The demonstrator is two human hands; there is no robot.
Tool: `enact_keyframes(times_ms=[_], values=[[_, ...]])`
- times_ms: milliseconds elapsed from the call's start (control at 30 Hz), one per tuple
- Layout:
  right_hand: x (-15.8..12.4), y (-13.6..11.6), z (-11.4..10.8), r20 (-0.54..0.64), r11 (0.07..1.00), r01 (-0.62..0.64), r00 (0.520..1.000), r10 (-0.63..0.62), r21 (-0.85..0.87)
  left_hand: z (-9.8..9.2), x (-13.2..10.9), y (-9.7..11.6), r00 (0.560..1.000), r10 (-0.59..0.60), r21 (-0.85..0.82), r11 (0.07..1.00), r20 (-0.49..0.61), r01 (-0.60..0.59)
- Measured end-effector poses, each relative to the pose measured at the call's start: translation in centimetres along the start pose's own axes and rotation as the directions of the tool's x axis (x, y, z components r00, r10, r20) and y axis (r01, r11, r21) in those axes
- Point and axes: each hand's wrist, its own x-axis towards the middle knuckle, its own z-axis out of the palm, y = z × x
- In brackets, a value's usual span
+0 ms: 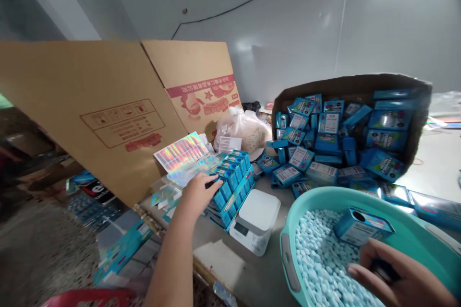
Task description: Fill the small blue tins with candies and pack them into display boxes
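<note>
My left hand (pixel 197 194) reaches to a blue display tray (pixel 234 201) packed with upright blue candy boxes (pixel 230 170). Its thumb and fingers close around the top of a box at the tray's near left end. Over the teal basin (pixel 288 268) my right hand (pixel 403 273) has its fingers curled, with something dark between them that I cannot make out. Light-blue candies (pixel 324 254) fill the basin's left part. On them lies a blue candy box (pixel 363 228) on its side, a dark round opening at its end, just beyond my right hand.
A white scale (pixel 257 216) stands between tray and basin. Behind, a tipped carton (pixel 414 105) spills blue boxes (pixel 300 158) onto the table. Shiny sticker sheets (pixel 183 153), a tied plastic bag (pixel 245 129) and a large cardboard box (pixel 118 115) are at left.
</note>
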Motion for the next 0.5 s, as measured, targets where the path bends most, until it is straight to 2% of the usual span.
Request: enact_keyframes(times_ms=[133, 200, 300, 400, 500], values=[[0.8, -1.5, -0.4, -0.032, 1.000, -0.004, 0.999, 0.004, 0.007, 1.2, -0.8, 0.2, 0.990, 0.049, -0.033, 0.998, -0.133, -0.054], [0.9, -1.8, -0.5, -0.045, 0.999, -0.031, 0.999, 0.031, 0.010, 1.6, -1.3, 0.4, 0.973, 0.112, 0.029, 0.994, -0.204, -0.108], [1.0, -2.0, -0.8, -0.046, 0.997, -0.073, 0.996, 0.072, -0.006, 2.0, -2.0, 0.6, 0.913, 0.266, 0.248, 0.949, -0.308, -0.193], [1.0, -2.2, -1.2, -0.016, 0.994, -0.106, 0.994, 0.106, -0.036, 2.5, -2.4, 0.8, 0.834, 0.429, 0.418, 0.867, -0.347, -0.272], [1.1, -2.5, -1.5, 0.010, 0.989, -0.136, 0.991, 0.137, -0.059, 3.1, -2.7, 1.0, 0.795, 0.476, 0.474, 0.836, -0.376, -0.277]])
